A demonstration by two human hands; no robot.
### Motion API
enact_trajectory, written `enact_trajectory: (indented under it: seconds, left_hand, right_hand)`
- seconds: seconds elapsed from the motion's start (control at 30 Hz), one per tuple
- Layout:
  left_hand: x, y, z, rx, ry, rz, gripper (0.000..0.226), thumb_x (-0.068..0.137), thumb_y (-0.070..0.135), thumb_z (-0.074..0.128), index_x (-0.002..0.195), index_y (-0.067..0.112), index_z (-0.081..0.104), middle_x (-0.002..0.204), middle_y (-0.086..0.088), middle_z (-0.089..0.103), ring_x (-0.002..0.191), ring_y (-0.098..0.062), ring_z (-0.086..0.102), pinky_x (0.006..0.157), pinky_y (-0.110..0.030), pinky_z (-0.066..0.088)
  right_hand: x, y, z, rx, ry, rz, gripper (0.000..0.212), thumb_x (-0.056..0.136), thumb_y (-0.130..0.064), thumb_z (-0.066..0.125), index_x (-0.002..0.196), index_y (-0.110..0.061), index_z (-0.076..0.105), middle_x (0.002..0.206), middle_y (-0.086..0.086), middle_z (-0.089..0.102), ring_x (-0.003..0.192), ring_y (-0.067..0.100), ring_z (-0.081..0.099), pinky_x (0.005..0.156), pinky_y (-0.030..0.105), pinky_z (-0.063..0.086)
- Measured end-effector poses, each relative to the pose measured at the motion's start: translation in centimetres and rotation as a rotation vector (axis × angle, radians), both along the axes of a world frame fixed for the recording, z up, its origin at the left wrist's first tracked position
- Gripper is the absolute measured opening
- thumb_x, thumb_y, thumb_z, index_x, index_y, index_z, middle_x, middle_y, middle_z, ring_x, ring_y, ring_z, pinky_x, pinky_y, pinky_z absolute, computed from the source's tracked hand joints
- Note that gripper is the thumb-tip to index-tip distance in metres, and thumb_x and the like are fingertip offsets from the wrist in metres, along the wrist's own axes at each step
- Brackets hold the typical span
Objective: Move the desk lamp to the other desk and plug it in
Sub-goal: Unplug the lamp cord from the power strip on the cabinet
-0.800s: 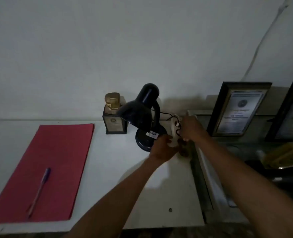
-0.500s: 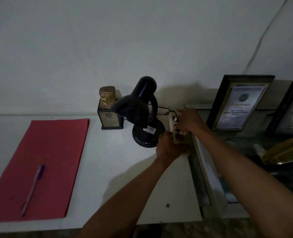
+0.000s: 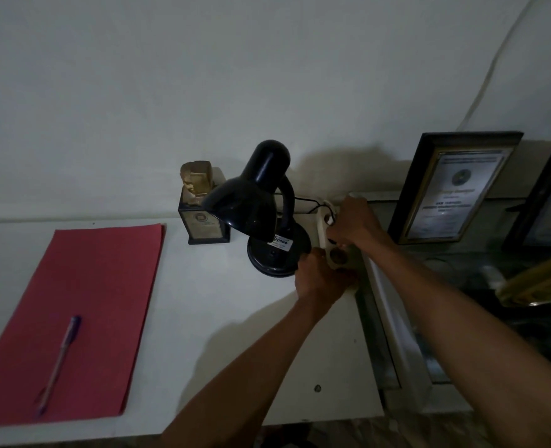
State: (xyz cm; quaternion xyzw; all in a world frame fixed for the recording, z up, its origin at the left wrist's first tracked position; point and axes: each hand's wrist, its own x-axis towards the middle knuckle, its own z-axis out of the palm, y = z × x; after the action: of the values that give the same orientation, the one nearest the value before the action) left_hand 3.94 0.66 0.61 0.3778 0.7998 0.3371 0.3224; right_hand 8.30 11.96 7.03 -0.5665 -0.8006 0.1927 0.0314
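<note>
The right hand [image 3: 353, 226] hides the plug on the power strip [image 3: 326, 236].

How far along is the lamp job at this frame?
Done: the desk lamp stands on the white desk. In hand: both hands work at the power strip, left hand steadying, right hand at a socket. Left: the lamp is unlit, so plugging looks unfinished.

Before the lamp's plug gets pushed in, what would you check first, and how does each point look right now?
1. Lamp upright on the white desk: ok.
2. Power strip steadied by the left hand: ok.
3. Right hand at the strip's sockets: ok.
4. Plug lined up with a socket: cannot tell, hidden by fingers.
5. Cord free, not snagged: ok.
6. Lamp lit: not ok.
</note>
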Motion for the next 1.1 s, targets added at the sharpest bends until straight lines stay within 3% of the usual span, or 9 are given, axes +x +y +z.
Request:
enact_trajectory:
  seconds: [0.27, 0.37, 0.47, 0.57, 0.63, 0.77, 0.87, 0.97, 1.1]
  left_hand:
    - [-0.2, 0.3, 0.5, -0.044, -0.004, -0.026, 0.076, 0.061, 0.042, 0.091, 0.123, 0.011, 0.058, 0.116, -0.010, 0.064, 0.097, -0.026, 0.065, 0.076, -0.037, 0.058]
    - [-0.7, 0.5, 0.8, -0.060, 0.016, -0.047, 0.089, 0.059, 0.041, 0.092, 0.131, 0.010, 0.049, 0.124, -0.013, 0.059, 0.106, -0.030, 0.062, 0.084, -0.041, 0.057]
    - [-0.8, 0.4, 0.7, -0.038, 0.039, -0.035, 0.082, 0.062, 0.044, 0.089, 0.127, 0.012, 0.050, 0.121, -0.012, 0.060, 0.104, -0.030, 0.063, 0.085, -0.043, 0.057]
    - [-0.5, 0.3, 0.8, 0.000, 0.071, -0.046, 0.064, 0.069, 0.042, 0.086, 0.118, 0.012, 0.059, 0.112, -0.010, 0.065, 0.095, -0.027, 0.066, 0.078, -0.040, 0.059]
    - [-0.4, 0.2, 0.8, 0.021, 0.082, -0.057, 0.051, 0.074, 0.039, 0.084, 0.112, 0.012, 0.062, 0.107, -0.009, 0.067, 0.091, -0.024, 0.067, 0.074, -0.036, 0.059]
    - [-0.2, 0.2, 0.9, 0.076, 0.090, -0.063, 0.028, 0.078, 0.033, 0.082, 0.096, 0.016, 0.070, 0.092, -0.002, 0.071, 0.081, -0.015, 0.065, 0.065, -0.024, 0.052]
    - [-0.4, 0.2, 0.6, 0.061, 0.096, -0.078, 0.039, 0.076, 0.038, 0.082, 0.105, 0.015, 0.069, 0.101, -0.004, 0.069, 0.085, -0.017, 0.065, 0.070, -0.025, 0.053]
    - [-0.4, 0.3, 0.2, 0.042, 0.090, -0.064, 0.050, 0.076, 0.042, 0.081, 0.112, 0.013, 0.064, 0.111, -0.009, 0.063, 0.098, -0.024, 0.062, 0.079, -0.031, 0.050]
    - [-0.2, 0.2, -0.2, 0.068, 0.089, -0.048, 0.056, 0.074, 0.045, 0.082, 0.112, 0.010, 0.061, 0.112, -0.010, 0.060, 0.100, -0.025, 0.061, 0.079, -0.032, 0.049]
  right_hand:
    - [-0.8, 0.7, 0.3, -0.123, -0.026, -0.131, 0.036, 0.078, -0.009, 0.069, 0.046, -0.009, 0.052, 0.026, -0.005, 0.049, 0.018, 0.002, 0.044, 0.027, 0.010, 0.032]
    - [-1.2, 0.5, -0.2, -0.076, 0.022, -0.203, 0.040, 0.084, -0.009, 0.069, 0.049, -0.010, 0.048, 0.033, -0.003, 0.052, 0.033, 0.005, 0.057, 0.028, 0.012, 0.030]
    - [-1.2, -0.3, -1.2, 0.059, 0.064, -0.217, 0.036, 0.089, -0.016, 0.069, 0.058, -0.010, 0.051, 0.071, 0.006, 0.063, 0.069, 0.018, 0.064, 0.054, 0.018, 0.042]
    - [-1.3, -0.5, -0.9, 0.042, 0.121, -0.259, 0.022, 0.090, -0.017, 0.069, 0.098, 0.004, 0.069, 0.100, 0.016, 0.071, 0.095, 0.027, 0.069, 0.066, 0.020, 0.042]
    - [-1.4, -0.4, -0.6, -0.003, 0.095, -0.261, 0.026, 0.090, -0.019, 0.069, 0.104, 0.003, 0.068, 0.103, 0.013, 0.072, 0.091, 0.025, 0.070, 0.062, 0.015, 0.042]
    - [-1.5, 0.0, -0.4, 0.012, 0.017, -0.243, 0.041, 0.089, -0.024, 0.067, 0.055, -0.013, 0.047, 0.056, -0.001, 0.053, 0.055, 0.012, 0.056, 0.026, 0.015, 0.028]
    - [-1.2, -0.3, 0.3, 0.038, -0.129, -0.129, 0.031, 0.085, -0.026, 0.068, 0.066, -0.007, 0.053, 0.061, -0.001, 0.048, 0.067, 0.015, 0.060, 0.035, 0.020, 0.028]
    - [0.3, -0.6, 0.8, 0.045, -0.126, 0.028, 0.030, 0.076, -0.024, 0.078, 0.086, -0.003, 0.059, 0.071, 0.002, 0.063, 0.063, 0.013, 0.060, 0.052, 0.022, 0.055]
    - [1.8, -0.6, 1.6, 0.335, -0.243, 0.367, 0.042, 0.075, -0.023, 0.080, 0.113, -0.013, 0.066, 0.112, 0.010, 0.060, 0.100, 0.028, 0.059, 0.066, 0.035, 0.051]
